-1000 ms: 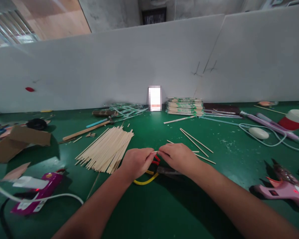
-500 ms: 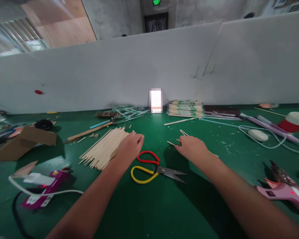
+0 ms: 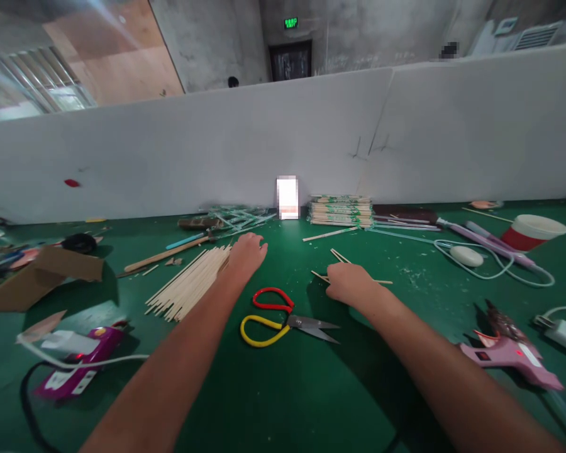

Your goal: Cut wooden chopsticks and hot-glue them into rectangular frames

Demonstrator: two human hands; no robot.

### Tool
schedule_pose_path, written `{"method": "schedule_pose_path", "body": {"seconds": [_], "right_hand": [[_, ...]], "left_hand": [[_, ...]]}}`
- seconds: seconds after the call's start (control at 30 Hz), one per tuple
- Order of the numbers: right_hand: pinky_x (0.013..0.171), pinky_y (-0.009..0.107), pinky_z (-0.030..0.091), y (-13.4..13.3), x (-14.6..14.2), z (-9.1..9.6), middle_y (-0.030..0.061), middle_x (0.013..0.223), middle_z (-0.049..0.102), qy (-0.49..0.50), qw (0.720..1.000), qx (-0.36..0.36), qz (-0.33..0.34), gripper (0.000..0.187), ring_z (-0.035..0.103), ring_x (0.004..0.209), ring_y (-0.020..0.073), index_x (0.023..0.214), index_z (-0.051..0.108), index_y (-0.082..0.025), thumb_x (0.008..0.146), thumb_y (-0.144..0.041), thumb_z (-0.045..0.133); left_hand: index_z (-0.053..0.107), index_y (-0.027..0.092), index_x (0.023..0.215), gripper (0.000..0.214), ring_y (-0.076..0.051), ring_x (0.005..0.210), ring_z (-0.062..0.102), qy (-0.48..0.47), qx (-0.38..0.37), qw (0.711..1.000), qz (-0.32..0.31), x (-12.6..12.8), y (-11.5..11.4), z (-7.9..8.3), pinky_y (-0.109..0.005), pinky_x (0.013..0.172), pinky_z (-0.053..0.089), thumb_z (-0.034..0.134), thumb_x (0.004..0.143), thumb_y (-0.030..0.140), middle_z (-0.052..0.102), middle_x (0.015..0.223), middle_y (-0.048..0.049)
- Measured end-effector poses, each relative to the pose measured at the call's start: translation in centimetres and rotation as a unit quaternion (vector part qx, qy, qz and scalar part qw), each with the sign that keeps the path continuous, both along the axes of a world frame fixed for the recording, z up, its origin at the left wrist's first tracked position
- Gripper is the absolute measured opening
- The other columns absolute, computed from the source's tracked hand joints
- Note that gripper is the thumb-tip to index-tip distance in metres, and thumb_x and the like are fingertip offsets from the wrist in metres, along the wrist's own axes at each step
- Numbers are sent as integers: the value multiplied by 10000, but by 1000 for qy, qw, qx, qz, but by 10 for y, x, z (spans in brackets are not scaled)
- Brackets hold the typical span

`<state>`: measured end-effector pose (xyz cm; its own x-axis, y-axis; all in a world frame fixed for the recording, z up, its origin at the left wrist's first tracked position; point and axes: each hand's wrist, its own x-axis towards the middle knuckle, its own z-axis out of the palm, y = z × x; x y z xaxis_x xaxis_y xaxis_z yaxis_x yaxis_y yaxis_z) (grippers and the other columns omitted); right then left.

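- Left grip: fingers bent, at the far end of the pile of sticks; from where I stand, I cannot tell whether it pinches any.
- Right grip: fingers curled over the loose sticks, which show on either side; a pinch cannot be confirmed.
- Change: a second ago the grips met above the scissors, now uncovered between them; handling appears divided between pile and loose sticks.
- Half a second ago, the left grip lay less far along the pile.
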<state>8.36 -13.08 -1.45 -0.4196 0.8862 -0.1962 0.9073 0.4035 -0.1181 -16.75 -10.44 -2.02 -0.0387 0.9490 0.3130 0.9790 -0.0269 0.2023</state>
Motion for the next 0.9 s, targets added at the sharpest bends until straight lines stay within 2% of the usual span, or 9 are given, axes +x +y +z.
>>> {"method": "schedule_pose_path", "body": {"seconds": [0.1,0.2,0.3,0.37,0.47,0.53,0.67,0.73,0.9], "right_hand": [[626,306,441,0,0,0,168,860,677,25,1000,9,-7,168,651,815,270,833,650,-137,682,-196,606],[588,277,405,1,0,3,117,841,661,67,997,23,-12,176,622,768,224,860,603,-163,727,-270,561],[540,239,355,-2,-4,8,14,706,588,185,982,24,12,102,534,640,143,792,531,-197,769,-241,443],[534,229,343,-6,-9,9,-28,633,496,354,934,-2,50,60,457,585,119,714,466,-204,731,-203,409],[544,232,345,-15,-17,10,-41,616,441,575,810,-67,97,17,410,575,111,658,434,-204,649,-211,421],[517,233,322,-19,-21,8,-44,591,433,642,753,-105,100,46,386,546,106,643,467,-197,624,-225,435],[461,238,295,-21,-25,3,-60,500,367,704,688,-161,65,93,337,461,102,620,483,-200,674,-267,449],[476,250,343,-20,-25,2,-49,500,414,714,675,-175,59,139,397,461,112,640,472,-206,717,-321,457],[472,256,375,-21,-24,4,-21,535,493,698,682,-211,58,190,468,464,119,617,479,-201,744,-341,483]], "left_hand": [[651,167,1028,256,-205,939,599,-55,22,998,-32,26,-16,2,-314,860,453,478,875,277,661,1031,-87],[646,184,1035,260,-140,757,615,-146,26,987,-67,53,-29,6,-244,726,484,479,878,307,677,907,-38],[641,168,1054,296,-106,537,528,-323,4,940,-108,72,-41,14,-218,530,431,512,856,347,588,638,19],[654,178,1024,284,-93,488,466,-393,20,908,-145,80,-50,22,-206,473,379,519,854,362,500,548,46],[656,179,976,215,-81,496,467,-441,63,872,-201,87,-63,36,-194,479,383,536,850,305,504,559,46],[638,185,1043,231,-77,520,491,-441,61,861,-244,91,-70,46,-197,504,415,524,857,260,565,661,24],[596,237,1184,335,-82,651,552,-334,87,884,-316,94,-75,62,-216,633,471,485,875,169,618,899,-15],[589,233,1199,358,-93,719,578,-285,118,892,-331,95,-76,66,-223,692,479,456,882,130,646,910,-16],[603,198,1162,371,-120,813,584,-215,178,889,-363,96,-74,69,-254,751,486,446,847,81,664,904,-27]]}}
